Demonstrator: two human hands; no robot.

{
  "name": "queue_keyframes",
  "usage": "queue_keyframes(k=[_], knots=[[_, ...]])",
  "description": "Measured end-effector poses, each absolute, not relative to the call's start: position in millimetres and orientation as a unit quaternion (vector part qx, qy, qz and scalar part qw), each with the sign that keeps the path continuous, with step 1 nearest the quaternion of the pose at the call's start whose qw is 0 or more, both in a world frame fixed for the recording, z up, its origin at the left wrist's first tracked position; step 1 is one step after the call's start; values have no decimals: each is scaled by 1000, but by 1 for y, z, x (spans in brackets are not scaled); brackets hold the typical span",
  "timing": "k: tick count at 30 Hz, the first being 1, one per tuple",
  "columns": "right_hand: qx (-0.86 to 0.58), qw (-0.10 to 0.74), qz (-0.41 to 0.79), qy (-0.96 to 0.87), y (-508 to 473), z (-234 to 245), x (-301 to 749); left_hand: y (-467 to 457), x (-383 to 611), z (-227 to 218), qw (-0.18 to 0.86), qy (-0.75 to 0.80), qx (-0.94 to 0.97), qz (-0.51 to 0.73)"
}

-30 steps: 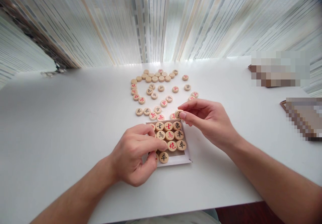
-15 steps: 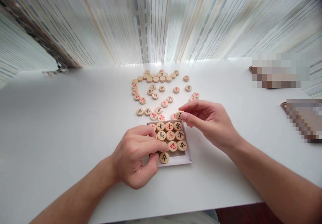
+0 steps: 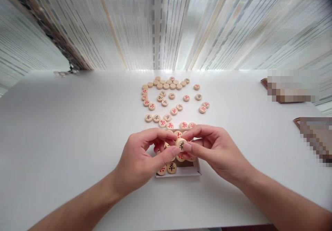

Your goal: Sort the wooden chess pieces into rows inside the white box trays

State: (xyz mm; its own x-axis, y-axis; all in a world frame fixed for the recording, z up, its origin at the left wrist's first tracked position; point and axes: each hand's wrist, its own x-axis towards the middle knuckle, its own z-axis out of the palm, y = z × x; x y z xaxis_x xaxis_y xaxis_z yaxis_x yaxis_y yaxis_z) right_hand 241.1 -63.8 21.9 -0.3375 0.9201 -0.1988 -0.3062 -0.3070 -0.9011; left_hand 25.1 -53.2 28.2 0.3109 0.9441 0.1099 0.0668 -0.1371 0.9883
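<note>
Both hands meet above a shallow white box (image 3: 192,171) that holds round wooden chess pieces (image 3: 171,168) marked in red or black. My right hand (image 3: 216,151) pinches one wooden piece (image 3: 180,144) with a black character between thumb and fingers. My left hand (image 3: 141,158) is closed beside it, its thumb tip touching the same piece, fingers curled over the box. Most of the box's contents are hidden under the hands.
Several loose wooden pieces (image 3: 171,96) lie scattered on the white table (image 3: 64,137) beyond the box. Two blurred brown objects (image 3: 293,85) sit at the right edge. A striped curtain hangs behind the table.
My right hand has carried its piece back from the box's far corner to over the box. My left hand rose from the box's left side to meet it. The view tilted slightly.
</note>
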Motion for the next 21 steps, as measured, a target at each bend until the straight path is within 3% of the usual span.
queue_keyframes(k=[4,12,21], knots=[[-381,429,714,-401,-65,23,239,-58,27,32,584,428,580,373],[-398,454,675,-424,-67,29,234,-60,30,30,521,411,621,416],[-376,431,732,-369,-65,22,241,-62,32,29,598,374,556,439]])
